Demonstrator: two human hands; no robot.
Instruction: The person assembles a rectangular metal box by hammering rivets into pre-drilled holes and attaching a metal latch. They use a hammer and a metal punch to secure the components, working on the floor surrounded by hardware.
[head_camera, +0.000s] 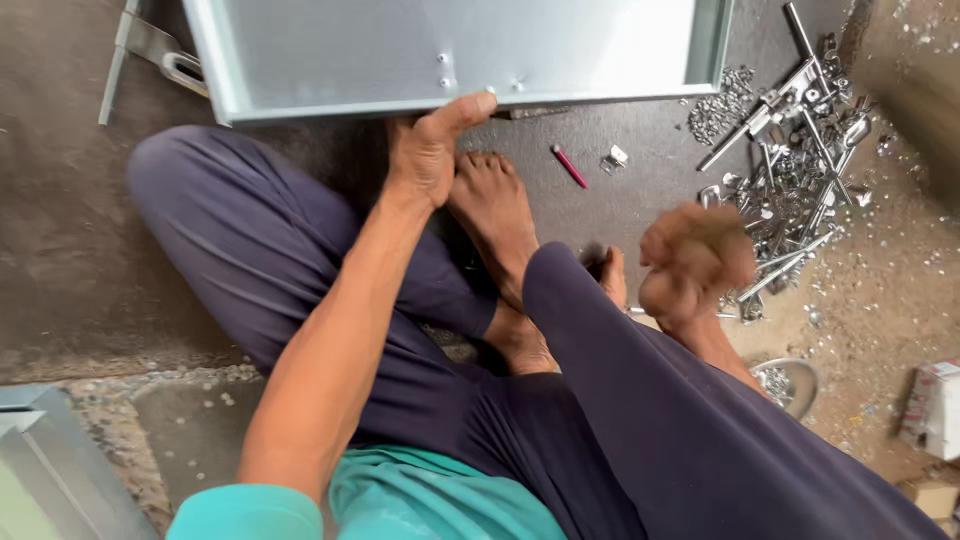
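I sit on the floor with legs in dark trousers crossed and bare feet out in front. My left hand (428, 150) grips the near rim of a grey sheet-metal panel (400, 50) that lies at the top, thumb on its edge. My right hand (692, 262) is blurred in motion above my right knee, fingers curled; whether it holds anything cannot be told. It hovers beside a heap of metal bolts and latches (790, 170).
A red-handled tool (570, 166) and a small metal clip (614, 157) lie on the dark mat near my foot. A metal bowl of small parts (790, 385) sits at the right, a small carton (935, 408) beyond it. Another grey panel corner (50, 460) shows lower left.
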